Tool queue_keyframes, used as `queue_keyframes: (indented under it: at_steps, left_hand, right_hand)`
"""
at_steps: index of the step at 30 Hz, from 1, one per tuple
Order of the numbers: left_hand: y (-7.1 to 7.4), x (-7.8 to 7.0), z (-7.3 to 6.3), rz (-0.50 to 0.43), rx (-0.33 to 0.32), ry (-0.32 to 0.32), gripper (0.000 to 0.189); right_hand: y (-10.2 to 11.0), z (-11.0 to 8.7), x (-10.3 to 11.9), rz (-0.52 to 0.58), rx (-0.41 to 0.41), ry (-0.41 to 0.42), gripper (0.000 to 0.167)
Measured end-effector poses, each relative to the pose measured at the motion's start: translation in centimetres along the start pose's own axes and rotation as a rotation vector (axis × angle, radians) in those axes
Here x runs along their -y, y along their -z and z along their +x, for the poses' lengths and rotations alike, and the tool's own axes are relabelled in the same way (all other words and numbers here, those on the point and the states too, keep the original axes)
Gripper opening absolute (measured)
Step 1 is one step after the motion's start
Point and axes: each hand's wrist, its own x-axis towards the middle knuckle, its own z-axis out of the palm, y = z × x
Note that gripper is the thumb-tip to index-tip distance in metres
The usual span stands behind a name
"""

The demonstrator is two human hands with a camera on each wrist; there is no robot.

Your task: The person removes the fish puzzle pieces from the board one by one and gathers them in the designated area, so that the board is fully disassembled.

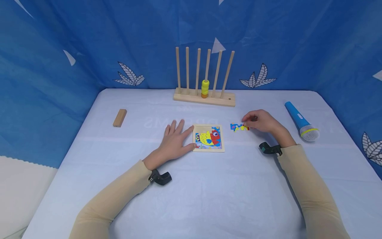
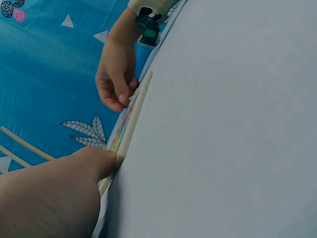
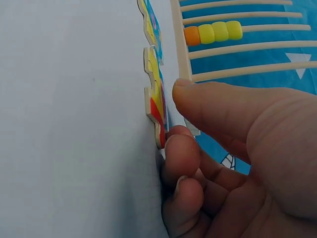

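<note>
A small wooden-framed jigsaw puzzle point(image 1: 208, 137) with a yellow-and-red fish picture lies flat mid-table. My left hand point(image 1: 175, 139) rests beside it with fingers spread, the index fingertip and thumb touching the frame's left edge. In the left wrist view, the thumb point(image 2: 99, 161) presses against the frame's side. To the right of the frame lie loose puzzle pieces point(image 1: 237, 127), yellow, blue and red, flat on the table. My right hand point(image 1: 262, 120) is bent over their right end; in the right wrist view its thumb point(image 3: 213, 101) stands apart from the fingertips, which are close to the red-ended piece point(image 3: 155, 108).
Behind the puzzle stands a wooden peg rack point(image 1: 204, 98) with upright rods and yellow and orange beads point(image 1: 205, 88) on one. A blue toy microphone point(image 1: 301, 121) lies at the right, a wooden block point(image 1: 120, 118) at the left. A blue curtain point(image 1: 155, 43) hangs behind the table.
</note>
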Motion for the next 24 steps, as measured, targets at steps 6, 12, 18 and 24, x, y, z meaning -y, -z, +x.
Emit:
queue_keyframes:
  at_steps: [6,12,18,24]
  left_hand:
    - [0.0,0.1,0.0,0.001,0.002,-0.001,0.077]
    - [0.1,0.1,-0.1,-0.008,0.007,-0.003,0.077]
    - [0.2,0.0,-0.1,-0.006,0.006,0.001,0.077]
    - [0.2,-0.1,0.0,-0.005,0.012,0.005,0.077]
  right_hand:
    - [0.1,0.0,0.0,0.030,-0.016,0.006,0.025]
    - [0.2,-0.3,1.0,0.063,-0.069,0.061,0.026]
    - [0.3,-0.8,3.3,0.047,-0.097,0.145,0.030]
    - [0.2,-0.8,5.4,0.017,-0.074,0.172,0.032]
